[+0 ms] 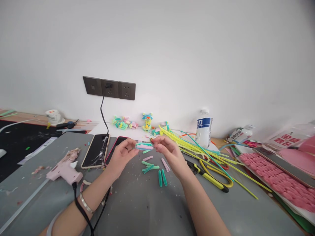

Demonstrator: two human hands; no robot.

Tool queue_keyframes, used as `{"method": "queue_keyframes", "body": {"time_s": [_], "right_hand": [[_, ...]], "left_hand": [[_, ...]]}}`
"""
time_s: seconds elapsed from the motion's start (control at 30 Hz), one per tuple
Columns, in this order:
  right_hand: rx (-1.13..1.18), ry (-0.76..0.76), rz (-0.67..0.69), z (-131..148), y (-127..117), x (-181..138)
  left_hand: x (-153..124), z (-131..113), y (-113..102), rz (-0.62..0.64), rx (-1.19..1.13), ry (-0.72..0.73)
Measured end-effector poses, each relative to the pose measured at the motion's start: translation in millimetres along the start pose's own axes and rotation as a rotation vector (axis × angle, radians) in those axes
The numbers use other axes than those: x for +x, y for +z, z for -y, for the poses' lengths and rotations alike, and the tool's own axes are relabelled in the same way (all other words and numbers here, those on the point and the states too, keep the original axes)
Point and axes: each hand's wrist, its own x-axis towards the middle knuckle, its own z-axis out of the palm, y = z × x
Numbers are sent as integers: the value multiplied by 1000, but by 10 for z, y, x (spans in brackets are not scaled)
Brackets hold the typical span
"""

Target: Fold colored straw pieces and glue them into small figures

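Between my two hands is a small bundle of folded pipe cleaner pieces [144,146], teal, green and lilac, held level above the mat. My left hand [125,151] pinches its left end between thumb and fingers. At the other end my right hand [167,149] is closed, with its fingertips against the bundle; its exact grip is partly hidden. Below them lie loose folded pieces: two teal pipe cleaners [162,178], lilac ones [165,165], and a crossed green and teal group [149,168].
A pink hot glue gun [65,172] and a phone [95,151] lie left, with a black cord across my left forearm. Yellow-handled pliers [211,178], long yellow pipe cleaners [197,147] and a white bottle [203,129] are right. Pipe cleaner figures [147,122] stand by the wall.
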Motion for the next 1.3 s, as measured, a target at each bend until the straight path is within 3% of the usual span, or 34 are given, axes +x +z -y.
{"method": "queue_keyframes", "body": {"time_s": [0.2, 0.77, 1.1, 1.3], "right_hand": [[-48, -27, 100, 51, 26, -35], [-106, -112, 109, 23, 11, -42], [-88, -11, 121, 32, 32, -62], [-138, -25, 136, 36, 20, -65]], "left_hand": [[-5, -32, 13, 33, 24, 57], [-16, -16, -17, 83, 72, 78], [-29, -47, 9, 63, 82, 68], [-25, -82, 23, 88, 98, 92]]}}
